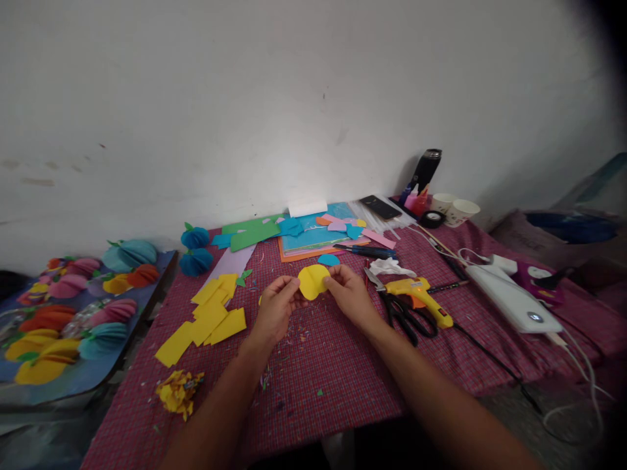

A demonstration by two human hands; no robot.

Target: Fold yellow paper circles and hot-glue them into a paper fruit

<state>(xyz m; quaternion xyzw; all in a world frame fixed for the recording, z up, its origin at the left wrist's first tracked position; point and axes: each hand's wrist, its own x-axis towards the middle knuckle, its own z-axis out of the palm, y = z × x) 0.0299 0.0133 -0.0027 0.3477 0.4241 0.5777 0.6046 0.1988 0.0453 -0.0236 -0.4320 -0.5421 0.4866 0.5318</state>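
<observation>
A round yellow paper disc [311,282] is held up over the table between both hands. My left hand [280,303] pinches its left edge, and my right hand [349,294] grips the right edge between thumb and fingers. Just behind the disc lies a blue paper half-circle [328,260]. Several yellow paper pieces [210,320] are spread to the left of my left hand, beside a small green paper leaf [243,278]. To the right of my right hand are black-handled scissors [409,318] and a yellow glue gun [420,295] with a lit switch.
Crumpled yellow paper [179,393] sits at the front left. Paper pumpkins fill a blue board [93,385] on the left; two blue ones [194,261] stand nearby. Coloured sheets [318,228], a phone [380,207], a black bottle [427,168] and paper cups [462,212] line the back. A white power bank [512,299] trails cables.
</observation>
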